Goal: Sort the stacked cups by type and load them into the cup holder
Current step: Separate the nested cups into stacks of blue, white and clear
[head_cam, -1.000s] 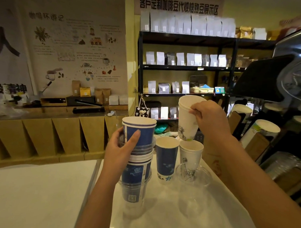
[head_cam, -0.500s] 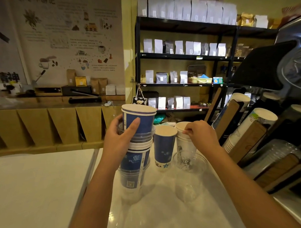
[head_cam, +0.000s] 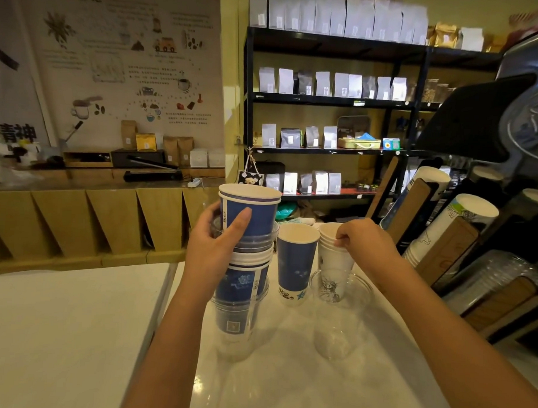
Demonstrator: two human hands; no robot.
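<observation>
Forearms reach in from the bottom edge over a pale counter. Nearest stand two clear plastic cups: one on the right, upright, holding nothing, and one at the base of a tall mixed stack on the left. The left hand wraps round the upper part of this stack, thumb laid across the topmost blue paper cup, fingers curled behind. Just beside the stack a single blue cup stands alone. Right of it is a short stack of white printed cups, seen partly through the clear cup in front; the right hand pinches its top rims with curled fingers. Further right, a slanted wooden cup holder carries rows of white cups and clear cups lying in separate channels. Beyond, a dark shelf bears pale bags, and a poster covers the wall.
</observation>
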